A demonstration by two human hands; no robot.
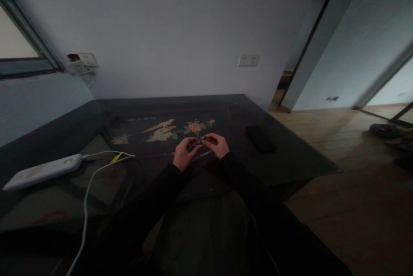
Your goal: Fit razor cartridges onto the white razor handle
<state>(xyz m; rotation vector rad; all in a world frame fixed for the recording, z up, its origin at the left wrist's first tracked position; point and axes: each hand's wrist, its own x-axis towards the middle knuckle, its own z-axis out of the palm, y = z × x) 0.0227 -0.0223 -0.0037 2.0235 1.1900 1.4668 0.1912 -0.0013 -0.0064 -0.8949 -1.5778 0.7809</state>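
Observation:
Above the near half of the dark glossy table [290,155], my left hand [183,154] and my right hand [219,145] meet with fingertips almost together. Both are closed in a pinch on a small dark object [197,142] with shiny, light-catching bits. Its exact kind is too small and dim to make out. My left fingers curl around its left end, while my right thumb and forefinger grip its right end. Just beyond the hands, a flower and bird picture [195,127] decorates the tabletop.
A black flat rectangular thing [260,139], possibly a phone, lies to the right. On the left rests a long white device [45,172] with a white cable [86,198] bearing a yellow tag [116,157]. The wall behind has a socket [248,60].

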